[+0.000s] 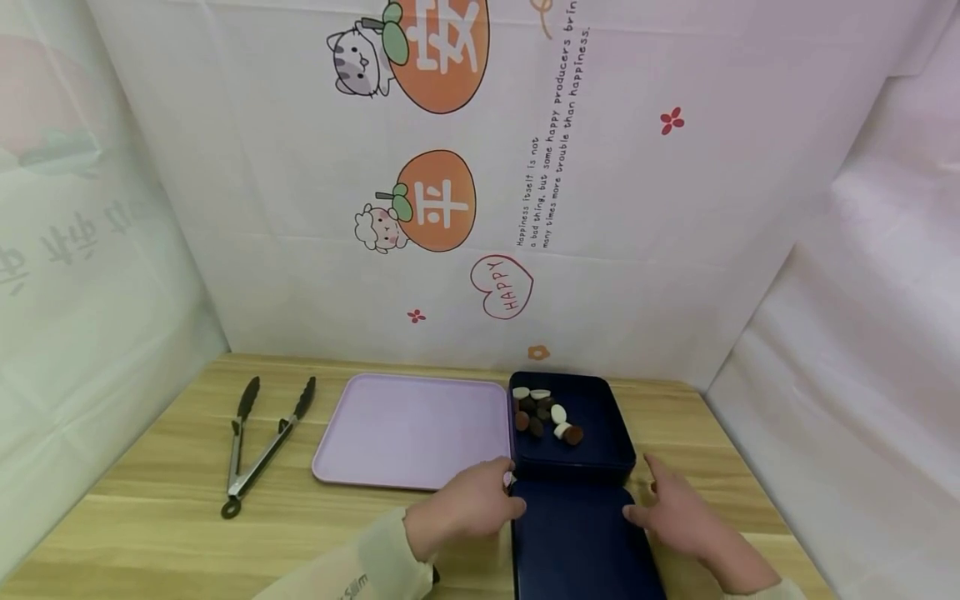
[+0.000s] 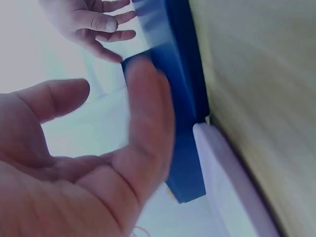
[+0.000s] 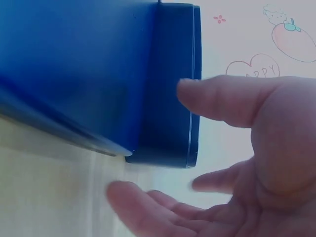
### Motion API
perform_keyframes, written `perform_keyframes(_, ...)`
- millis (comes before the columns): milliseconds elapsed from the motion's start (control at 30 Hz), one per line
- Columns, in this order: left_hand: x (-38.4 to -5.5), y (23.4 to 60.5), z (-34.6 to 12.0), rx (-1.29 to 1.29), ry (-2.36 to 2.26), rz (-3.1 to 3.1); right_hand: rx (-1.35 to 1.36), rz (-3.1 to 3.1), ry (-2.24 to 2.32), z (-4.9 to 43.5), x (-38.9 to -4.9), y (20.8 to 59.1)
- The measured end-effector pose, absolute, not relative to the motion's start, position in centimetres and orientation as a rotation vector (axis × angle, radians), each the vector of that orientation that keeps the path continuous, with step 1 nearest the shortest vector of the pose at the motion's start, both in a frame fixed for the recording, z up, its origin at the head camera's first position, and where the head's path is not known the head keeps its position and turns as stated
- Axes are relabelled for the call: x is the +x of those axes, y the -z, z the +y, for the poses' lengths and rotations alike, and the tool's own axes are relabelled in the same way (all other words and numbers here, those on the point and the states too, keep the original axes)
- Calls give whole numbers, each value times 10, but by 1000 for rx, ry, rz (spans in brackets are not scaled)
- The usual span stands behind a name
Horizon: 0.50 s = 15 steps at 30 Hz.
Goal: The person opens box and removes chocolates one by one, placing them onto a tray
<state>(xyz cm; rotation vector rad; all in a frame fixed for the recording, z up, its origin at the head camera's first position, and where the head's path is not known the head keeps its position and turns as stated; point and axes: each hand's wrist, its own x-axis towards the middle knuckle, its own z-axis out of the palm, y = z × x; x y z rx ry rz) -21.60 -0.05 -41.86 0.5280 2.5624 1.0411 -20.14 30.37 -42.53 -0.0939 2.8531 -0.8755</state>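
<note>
Two dark navy pieces lie end to end on the table in the head view: a deep rectangular box (image 1: 603,408) at the back and a flat, lid-like piece (image 1: 581,546) in front. Small white, brown and dark rounded pieces (image 1: 542,407) are gathered toward the box's left side. My left hand (image 1: 474,502) is at the left of the join, its thumb tip over the flat piece's edge. On the opposite side is my right hand (image 1: 681,515), thumb at the flat piece's right edge. Both wrist views show thumb and fingers spread, with nothing gripped.
A pale purple tray (image 1: 416,425) lies directly left of the box. Farther left, metal tongs (image 1: 258,454) with black tips rest spread apart on the wooden table (image 1: 142,500). White printed cloth (image 1: 622,275) rises behind and at both sides.
</note>
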Motion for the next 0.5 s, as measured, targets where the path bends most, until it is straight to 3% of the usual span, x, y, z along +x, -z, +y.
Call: perform_keyframes(500, -228, 429, 3, 658, -932, 2692, -254, 2995, 762, 293, -206, 428)
